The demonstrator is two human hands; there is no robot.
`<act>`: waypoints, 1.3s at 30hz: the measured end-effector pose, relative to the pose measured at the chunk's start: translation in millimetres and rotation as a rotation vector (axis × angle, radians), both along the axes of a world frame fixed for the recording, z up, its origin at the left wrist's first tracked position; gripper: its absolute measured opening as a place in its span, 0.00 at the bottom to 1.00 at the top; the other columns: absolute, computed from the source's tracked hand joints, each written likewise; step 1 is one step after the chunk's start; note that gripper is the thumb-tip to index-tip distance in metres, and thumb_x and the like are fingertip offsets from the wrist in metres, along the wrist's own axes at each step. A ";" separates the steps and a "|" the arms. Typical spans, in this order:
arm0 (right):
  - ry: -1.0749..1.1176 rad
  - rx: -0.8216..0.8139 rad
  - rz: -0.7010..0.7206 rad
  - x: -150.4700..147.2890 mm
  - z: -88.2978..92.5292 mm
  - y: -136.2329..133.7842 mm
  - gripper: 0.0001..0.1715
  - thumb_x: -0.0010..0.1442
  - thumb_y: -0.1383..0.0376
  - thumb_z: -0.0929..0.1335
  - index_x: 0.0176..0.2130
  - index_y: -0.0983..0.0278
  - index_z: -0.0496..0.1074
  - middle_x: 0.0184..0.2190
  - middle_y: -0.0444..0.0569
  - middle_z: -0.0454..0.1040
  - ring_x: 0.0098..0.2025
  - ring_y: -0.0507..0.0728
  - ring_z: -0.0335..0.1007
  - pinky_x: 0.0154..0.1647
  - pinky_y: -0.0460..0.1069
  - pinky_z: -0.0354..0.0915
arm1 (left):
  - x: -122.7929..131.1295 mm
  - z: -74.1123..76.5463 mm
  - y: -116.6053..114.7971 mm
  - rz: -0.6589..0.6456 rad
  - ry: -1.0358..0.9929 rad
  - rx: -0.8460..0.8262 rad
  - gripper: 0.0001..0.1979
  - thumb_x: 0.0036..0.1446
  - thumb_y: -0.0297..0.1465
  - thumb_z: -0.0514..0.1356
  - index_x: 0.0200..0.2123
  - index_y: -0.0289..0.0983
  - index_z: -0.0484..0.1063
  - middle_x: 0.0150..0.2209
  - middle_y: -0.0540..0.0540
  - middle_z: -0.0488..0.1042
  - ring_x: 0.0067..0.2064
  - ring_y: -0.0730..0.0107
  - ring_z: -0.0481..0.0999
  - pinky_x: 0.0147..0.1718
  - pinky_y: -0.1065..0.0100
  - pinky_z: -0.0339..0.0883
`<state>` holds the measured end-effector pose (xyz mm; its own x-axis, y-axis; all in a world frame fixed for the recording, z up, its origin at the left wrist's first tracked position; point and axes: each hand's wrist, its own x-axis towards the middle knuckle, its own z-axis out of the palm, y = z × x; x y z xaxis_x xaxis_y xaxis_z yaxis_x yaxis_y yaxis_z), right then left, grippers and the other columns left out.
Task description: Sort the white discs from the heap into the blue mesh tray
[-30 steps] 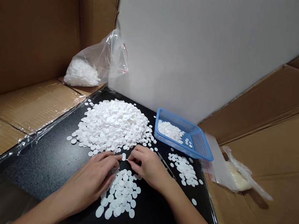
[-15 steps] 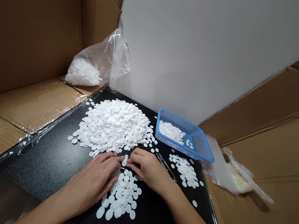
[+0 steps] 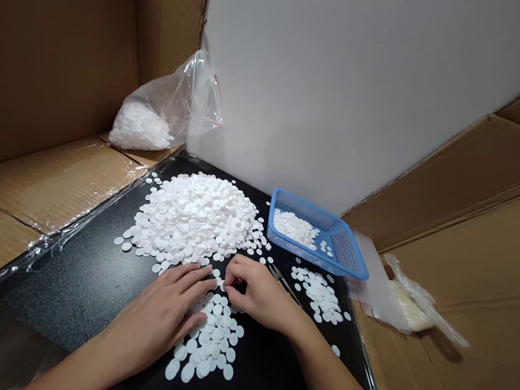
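Small white discs lie flat in a loose patch [image 3: 212,346] on the black tabletop, between and in front of my hands. My left hand [image 3: 167,303] rests palm down at the left side of this patch, its fingers stretched out and slightly apart. Across from it, my right hand [image 3: 253,291] has thumb and fingers curled into a pinch low over a few discs at the patch's far end. Whatever sits between those fingertips is too small to make out. Just beyond both hands rises a big heap of the same discs [image 3: 196,216].
A blue plastic basket [image 3: 340,268] with discs inside stands at the back right. Metal tweezers [image 3: 283,283] lie beside my right wrist, near another disc cluster [image 3: 321,296]. Clear bags [image 3: 143,126] stand on cardboard at the back left and lie at the right [image 3: 416,307].
My left fingers have spread and drawn slightly back from the right fingertips. My right hand stays pinched in nearly the same place. The view has shifted slightly.
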<state>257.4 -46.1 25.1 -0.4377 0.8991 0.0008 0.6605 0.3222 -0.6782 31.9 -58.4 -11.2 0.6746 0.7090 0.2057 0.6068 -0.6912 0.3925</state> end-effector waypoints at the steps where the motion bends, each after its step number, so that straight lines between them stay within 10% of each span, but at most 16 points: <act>1: 0.014 -0.005 -0.015 0.0 -0.1 0.5 0.13 0.54 0.80 0.67 0.27 0.63 0.67 0.31 0.42 0.67 0.33 0.51 0.66 0.32 0.44 0.60 | -0.2 -1.7 0.3 -0.011 0.007 0.023 0.21 0.66 0.38 0.58 0.61 0.45 0.66 0.64 0.46 0.69 0.64 0.49 0.66 0.58 0.47 0.67; 25: 0.102 -0.226 -0.252 11.3 -5.1 10.6 0.04 0.57 0.68 0.72 0.30 0.63 0.74 0.26 0.41 0.73 0.28 0.52 0.66 0.29 0.46 0.59 | -2.8 13.6 1.2 0.008 -0.102 -0.148 0.10 0.67 0.34 0.54 0.46 0.43 0.74 0.59 0.42 0.73 0.59 0.51 0.72 0.54 0.50 0.71; 39: 0.097 -0.082 -0.362 16.3 -5.0 15.2 0.09 0.60 0.69 0.65 0.35 0.61 0.76 0.33 0.45 0.78 0.35 0.56 0.73 0.39 0.50 0.66 | -2.6 12.3 0.4 0.011 -0.131 -0.132 0.10 0.66 0.32 0.54 0.45 0.43 0.74 0.55 0.43 0.73 0.55 0.53 0.74 0.51 0.55 0.73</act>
<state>273.7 -30.9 20.1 -0.0937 0.9943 -0.0518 0.6528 0.0221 -0.7572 29.3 -58.0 1.1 0.6398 0.7432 0.1958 0.5520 -0.6216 0.5558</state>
